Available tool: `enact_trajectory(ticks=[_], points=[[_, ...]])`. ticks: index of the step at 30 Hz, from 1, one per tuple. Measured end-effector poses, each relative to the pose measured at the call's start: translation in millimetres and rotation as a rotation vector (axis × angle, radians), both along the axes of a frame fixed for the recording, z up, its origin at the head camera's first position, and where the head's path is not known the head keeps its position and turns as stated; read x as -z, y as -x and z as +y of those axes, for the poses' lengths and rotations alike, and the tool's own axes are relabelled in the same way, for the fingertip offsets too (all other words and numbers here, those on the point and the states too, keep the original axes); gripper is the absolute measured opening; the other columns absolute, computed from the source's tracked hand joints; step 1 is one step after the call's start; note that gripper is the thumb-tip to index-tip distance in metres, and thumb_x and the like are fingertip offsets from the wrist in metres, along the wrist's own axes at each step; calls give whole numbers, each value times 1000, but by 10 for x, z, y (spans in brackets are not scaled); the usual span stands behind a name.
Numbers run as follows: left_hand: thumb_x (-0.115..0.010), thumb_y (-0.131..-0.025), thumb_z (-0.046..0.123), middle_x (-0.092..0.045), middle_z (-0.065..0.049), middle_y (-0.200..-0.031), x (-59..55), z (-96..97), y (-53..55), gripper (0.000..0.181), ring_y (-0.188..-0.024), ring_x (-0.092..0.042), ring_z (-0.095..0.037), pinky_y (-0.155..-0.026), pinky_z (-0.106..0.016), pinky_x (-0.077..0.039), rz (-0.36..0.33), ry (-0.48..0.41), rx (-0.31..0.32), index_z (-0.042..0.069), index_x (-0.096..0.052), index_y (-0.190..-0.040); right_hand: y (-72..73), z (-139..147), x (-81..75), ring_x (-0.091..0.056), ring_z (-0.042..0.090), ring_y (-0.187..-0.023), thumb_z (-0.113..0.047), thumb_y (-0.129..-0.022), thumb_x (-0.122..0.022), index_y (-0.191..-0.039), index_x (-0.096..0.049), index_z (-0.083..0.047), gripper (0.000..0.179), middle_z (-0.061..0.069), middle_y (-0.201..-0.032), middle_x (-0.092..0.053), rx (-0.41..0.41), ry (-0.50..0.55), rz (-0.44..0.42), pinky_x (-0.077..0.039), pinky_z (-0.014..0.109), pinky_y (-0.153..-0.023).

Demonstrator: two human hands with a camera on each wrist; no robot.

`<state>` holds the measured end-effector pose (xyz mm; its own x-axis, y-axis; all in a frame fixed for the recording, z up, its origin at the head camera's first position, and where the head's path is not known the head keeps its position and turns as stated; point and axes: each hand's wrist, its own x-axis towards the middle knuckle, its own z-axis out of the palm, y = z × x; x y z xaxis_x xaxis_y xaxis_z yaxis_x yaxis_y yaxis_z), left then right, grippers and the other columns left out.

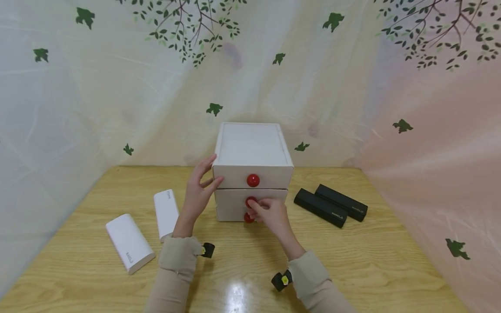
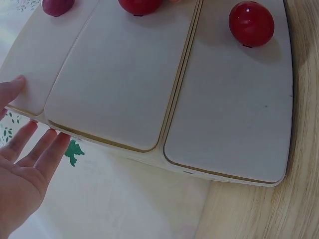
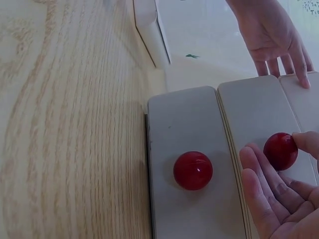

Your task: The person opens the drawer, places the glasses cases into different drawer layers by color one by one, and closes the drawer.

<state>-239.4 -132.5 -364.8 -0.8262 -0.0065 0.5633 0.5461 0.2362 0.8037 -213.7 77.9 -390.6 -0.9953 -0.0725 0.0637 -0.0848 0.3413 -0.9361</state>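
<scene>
A white drawer cabinet (image 1: 252, 143) stands at the back middle of the table, its three drawers closed or nearly so. Each drawer front carries a round red knob; the top knob (image 1: 253, 180) shows fully. My right hand (image 1: 272, 215) pinches the middle knob (image 3: 280, 152) between thumb and fingers. Below it, the bottom knob (image 3: 193, 171) is untouched. At the cabinet's upper left corner, my left hand (image 1: 197, 195) rests its thumb on the top drawer front. Its other fingers (image 2: 50, 149) lie fairly straight, their tips against the cabinet's side.
Left of the cabinet lie two white slab-like blocks with lettering, a nearer block (image 1: 130, 243) and a farther block (image 1: 166, 214). On the right are two long black blocks, a front one (image 1: 321, 208) and a rear one (image 1: 341, 201). A leaf-patterned curtain (image 1: 250, 87) hangs behind the wooden table (image 1: 391, 261).
</scene>
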Motion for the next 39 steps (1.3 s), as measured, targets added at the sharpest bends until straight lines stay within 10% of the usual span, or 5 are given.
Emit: enact_trajectory(ticks=[39], points=[[-67, -90, 6, -44, -15, -143, -8, -40, 14, 58, -133, -46, -35, -92, -55, -53, -31, 30, 35, 10, -45, -143, -473, 176, 37, -69, 14, -64, -31, -92, -65, -86, -72, 4, 36, 11, -73, -73, -152, -131, 34, -57, 21, -63]])
